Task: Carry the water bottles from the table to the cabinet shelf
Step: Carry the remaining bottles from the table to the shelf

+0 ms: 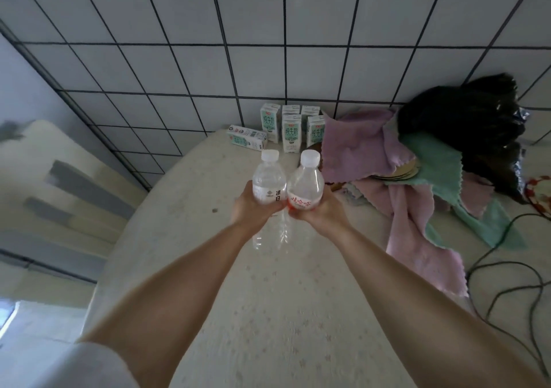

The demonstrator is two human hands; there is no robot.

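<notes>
White-tiled wall backs the table (268, 313) (cream cloth); fingers (275, 207) clamp both bottles (268, 183).

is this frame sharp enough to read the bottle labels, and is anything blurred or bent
Head view: the white-label bottle in the left hand and the red-label bottle in the right hand are fairly sharp, label print partly legible; the left edge is smeared; wide-angle distortion bows the tiled wall grid; light is dim and flat, without glare.

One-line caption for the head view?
Left hand and right hand each hold a bottle above the table.
</notes>
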